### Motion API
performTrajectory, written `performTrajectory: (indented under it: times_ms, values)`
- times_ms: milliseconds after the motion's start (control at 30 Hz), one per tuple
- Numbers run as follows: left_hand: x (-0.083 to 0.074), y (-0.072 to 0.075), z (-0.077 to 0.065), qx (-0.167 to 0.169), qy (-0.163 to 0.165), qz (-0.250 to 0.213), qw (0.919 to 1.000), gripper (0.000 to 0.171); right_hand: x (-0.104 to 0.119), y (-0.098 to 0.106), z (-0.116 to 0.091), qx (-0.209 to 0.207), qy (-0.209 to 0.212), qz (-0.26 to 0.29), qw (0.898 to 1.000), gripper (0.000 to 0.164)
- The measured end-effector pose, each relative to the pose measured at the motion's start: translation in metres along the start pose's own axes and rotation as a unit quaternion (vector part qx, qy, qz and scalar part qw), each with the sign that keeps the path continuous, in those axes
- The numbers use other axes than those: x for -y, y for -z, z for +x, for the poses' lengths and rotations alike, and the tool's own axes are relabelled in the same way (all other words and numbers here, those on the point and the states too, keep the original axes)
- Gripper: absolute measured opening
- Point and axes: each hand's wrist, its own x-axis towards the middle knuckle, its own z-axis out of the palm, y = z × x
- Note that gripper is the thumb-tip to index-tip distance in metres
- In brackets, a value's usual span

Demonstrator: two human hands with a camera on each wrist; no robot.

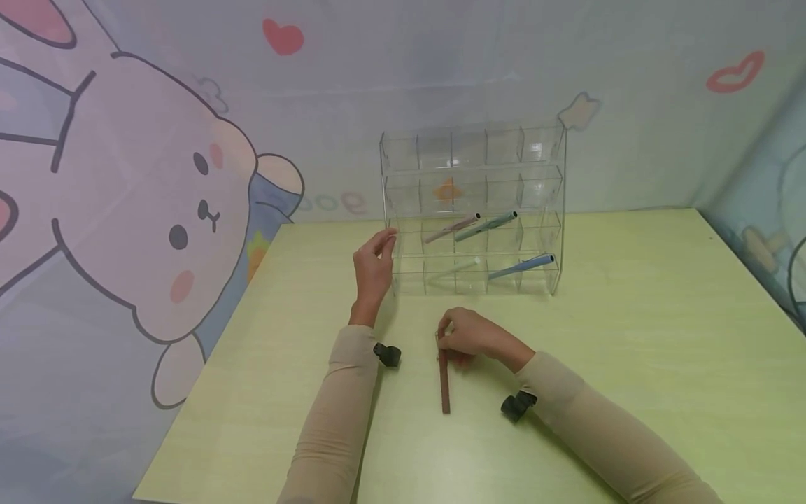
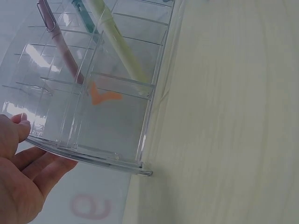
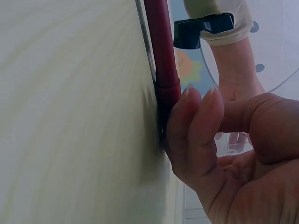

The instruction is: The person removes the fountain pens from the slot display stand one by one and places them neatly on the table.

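Note:
A clear acrylic pen rack (image 1: pixel 562 210) with tiers of small compartments stands upright at the back of the table. My left hand (image 1: pixel 374 269) holds its left side edge, thumb on one face and fingers on the other, as the left wrist view shows. In front of the rack, my right hand (image 1: pixel 469 332) grips a dark red pen (image 1: pixel 445 388) near its far end. The pen lies along the tabletop, its near end pointing toward me. In the right wrist view, curled fingers (image 3: pixel 203 116) cover part of the pen. A reddish patch below this hand is unclear.
In the rack's lower tiers lean a pink pen (image 1: pixel 453 229), a green pen (image 1: pixel 486 227), a pale yellow pen (image 1: pixel 460 267) and a blue pen (image 1: pixel 521 267). Behind the pale table (image 1: pixel 630 315) hangs a printed cloth (image 1: pixel 352 84).

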Motion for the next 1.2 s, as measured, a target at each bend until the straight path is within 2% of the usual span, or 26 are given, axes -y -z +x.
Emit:
performTrajectory:
  times_ms: [367, 633, 700, 933, 1200]
  values:
    - [0.001, 0.000, 0.001, 0.004, 0.001, 0.003, 1.0000, 0.021, 0.000, 0.000, 0.000, 0.010, -0.004, 0.008, 1.000, 0.016]
    - [0.003, -0.001, 0.001, 0.006, -0.012, 0.003, 0.9999, 0.020, 0.001, 0.007, -0.002, 0.003, -0.001, -0.022, 1.000, 0.033]
    - [0.004, -0.001, 0.001, 0.005, -0.014, 0.003, 0.9999, 0.020, 0.004, 0.009, -0.004, 0.002, -0.001, -0.023, 1.000, 0.038]
    - [0.003, 0.000, 0.001, 0.001, -0.021, 0.000, 0.9998, 0.020, 0.018, 0.022, -0.017, 0.006, 0.003, 0.033, 0.999, 0.048]
    - [0.003, -0.001, 0.001, 0.004, -0.016, -0.003, 0.9999, 0.021, 0.035, 0.045, -0.040, -0.021, 0.033, 0.026, 0.999, 0.046]
